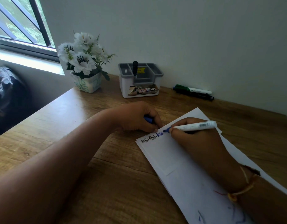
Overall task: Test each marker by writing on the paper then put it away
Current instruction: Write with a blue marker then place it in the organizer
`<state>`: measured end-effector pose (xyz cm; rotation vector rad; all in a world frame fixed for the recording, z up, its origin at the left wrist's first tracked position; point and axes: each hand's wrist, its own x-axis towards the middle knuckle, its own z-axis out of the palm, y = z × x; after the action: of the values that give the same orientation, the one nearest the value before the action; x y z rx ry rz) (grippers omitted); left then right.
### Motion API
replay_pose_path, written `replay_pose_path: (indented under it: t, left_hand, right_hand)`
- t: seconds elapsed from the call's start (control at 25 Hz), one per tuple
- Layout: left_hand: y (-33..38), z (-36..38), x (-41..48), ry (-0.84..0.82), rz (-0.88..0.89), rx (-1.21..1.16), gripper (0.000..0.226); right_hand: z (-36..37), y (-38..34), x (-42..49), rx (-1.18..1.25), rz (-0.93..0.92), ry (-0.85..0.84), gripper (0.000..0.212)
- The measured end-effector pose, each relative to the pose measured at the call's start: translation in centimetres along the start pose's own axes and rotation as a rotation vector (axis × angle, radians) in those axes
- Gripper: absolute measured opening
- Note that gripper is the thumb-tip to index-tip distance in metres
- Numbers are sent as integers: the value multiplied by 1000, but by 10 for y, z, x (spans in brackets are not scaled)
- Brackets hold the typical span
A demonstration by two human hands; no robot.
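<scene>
Right hand (196,143) grips a white-barrelled blue marker (196,126), tip at the far edge of the paper (168,156); left hand (136,116), curled round a blue cap (148,120), touches that edge. Wood worktop (67,126) stretches leftward beyond it.

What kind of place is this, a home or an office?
Probably a home desk in a room corner: a wooden table against a wall, white flowers in a pot beside the window, and an organiser holding a black marker.
</scene>
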<state>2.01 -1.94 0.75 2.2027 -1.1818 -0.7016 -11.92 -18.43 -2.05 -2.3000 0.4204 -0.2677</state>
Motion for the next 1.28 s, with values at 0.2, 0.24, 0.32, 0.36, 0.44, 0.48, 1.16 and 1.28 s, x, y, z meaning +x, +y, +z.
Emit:
replay_pose_path:
  t: [0.2, 0.24, 0.32, 0.36, 0.44, 0.48, 1.16, 1.28]
  left_hand:
    - [-1, 0, 0, -2, -4, -2, 25]
    - [-1, 0, 0, 2, -6, -3, 25]
    - [-1, 0, 0, 13, -7, -5, 24]
    - [-1, 0, 0, 15, -3, -2, 24]
    - [-1, 0, 0, 17, -1, -3, 24]
    - [-1, 0, 1, 20, -1, -8, 24]
    - [-2, 1, 2, 14, 7, 9, 28]
    - [-3, 1, 3, 20, -1, 10, 25]
  right_hand:
    - [0, -1, -2, 17, -18, -3, 7]
    - [1, -2, -3, 36, -24, 19, 5]
    - [0, -3, -4, 35, -53, 51, 6]
    - [-1, -2, -4, 14, -61, 45, 9]
    - [-3, -3, -4, -9, -54, 18, 12]
    - [-3, -3, -5, 6, -47, 25, 12]
    - [-3, -4, -5, 84, 21, 63, 8]
    - [-3, -5, -5, 110, 50, 74, 10]
